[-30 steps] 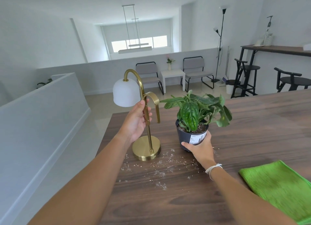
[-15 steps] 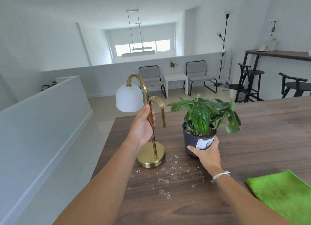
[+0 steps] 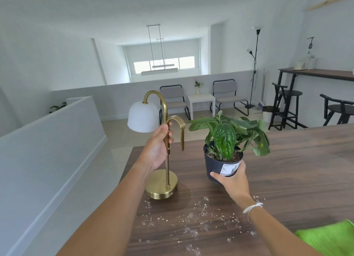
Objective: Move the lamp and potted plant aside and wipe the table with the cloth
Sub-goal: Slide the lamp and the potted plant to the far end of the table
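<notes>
A brass lamp (image 3: 162, 186) with a white dome shade stands near the left edge of the dark wooden table (image 3: 298, 171). My left hand (image 3: 159, 146) is closed round its thin stem, just below the curved handle. To its right is a potted plant (image 3: 220, 164) in a dark plastic pot with a white label. My right hand (image 3: 232, 179) grips the pot's near side. White crumbs (image 3: 193, 217) are scattered on the wood in front of both. A folded green cloth (image 3: 329, 236) lies at the lower right, partly cut off by the frame.
The table's left edge drops to a pale floor beside a white half-wall (image 3: 47, 141). Beyond the far edge are two grey chairs, a white side table (image 3: 201, 98), a floor lamp, and black stools (image 3: 285, 106) at a high counter.
Both hands keep their holds on the lamp and the pot. The view has tilted up, so the cloth has slid toward the lower right corner. The plant's leaves look blurred now.
</notes>
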Motion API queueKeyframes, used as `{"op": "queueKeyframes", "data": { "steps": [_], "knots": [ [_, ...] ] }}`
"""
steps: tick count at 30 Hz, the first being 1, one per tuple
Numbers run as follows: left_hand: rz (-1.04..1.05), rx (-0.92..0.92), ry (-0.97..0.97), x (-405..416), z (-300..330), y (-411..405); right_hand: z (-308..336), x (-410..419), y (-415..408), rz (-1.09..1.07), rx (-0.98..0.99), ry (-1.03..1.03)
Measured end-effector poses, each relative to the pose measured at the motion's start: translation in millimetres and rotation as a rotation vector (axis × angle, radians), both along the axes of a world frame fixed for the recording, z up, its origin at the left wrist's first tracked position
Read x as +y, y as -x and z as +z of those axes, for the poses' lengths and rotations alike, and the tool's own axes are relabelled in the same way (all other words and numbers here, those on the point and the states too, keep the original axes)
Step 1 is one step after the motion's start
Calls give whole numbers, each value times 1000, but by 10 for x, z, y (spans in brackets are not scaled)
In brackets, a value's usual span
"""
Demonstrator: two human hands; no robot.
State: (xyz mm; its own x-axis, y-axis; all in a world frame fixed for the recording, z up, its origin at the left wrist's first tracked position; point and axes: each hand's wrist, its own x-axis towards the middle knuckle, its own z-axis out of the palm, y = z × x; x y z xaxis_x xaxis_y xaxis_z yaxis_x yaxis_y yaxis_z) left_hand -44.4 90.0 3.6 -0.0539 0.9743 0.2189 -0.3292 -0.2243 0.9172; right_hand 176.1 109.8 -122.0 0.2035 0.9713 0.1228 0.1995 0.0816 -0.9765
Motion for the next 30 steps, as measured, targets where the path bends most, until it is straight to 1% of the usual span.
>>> {"op": "queueKeyframes", "data": {
  "steps": [5,13,18,22,30],
  "knots": [
    [31,-51,-45,262,134,210,81,241,179,18,6,-6],
    [68,-11,-71,661,214,519,129,689,508,47,-11,2],
    [104,-3,-36,978,122,705,58,984,729,63,-14,13],
    [121,-35,-25,1187,9,804,-26,1150,869,69,-6,17],
    [81,-45,4,1407,-144,886,-196,1371,1013,80,-9,40]
  ]
}}
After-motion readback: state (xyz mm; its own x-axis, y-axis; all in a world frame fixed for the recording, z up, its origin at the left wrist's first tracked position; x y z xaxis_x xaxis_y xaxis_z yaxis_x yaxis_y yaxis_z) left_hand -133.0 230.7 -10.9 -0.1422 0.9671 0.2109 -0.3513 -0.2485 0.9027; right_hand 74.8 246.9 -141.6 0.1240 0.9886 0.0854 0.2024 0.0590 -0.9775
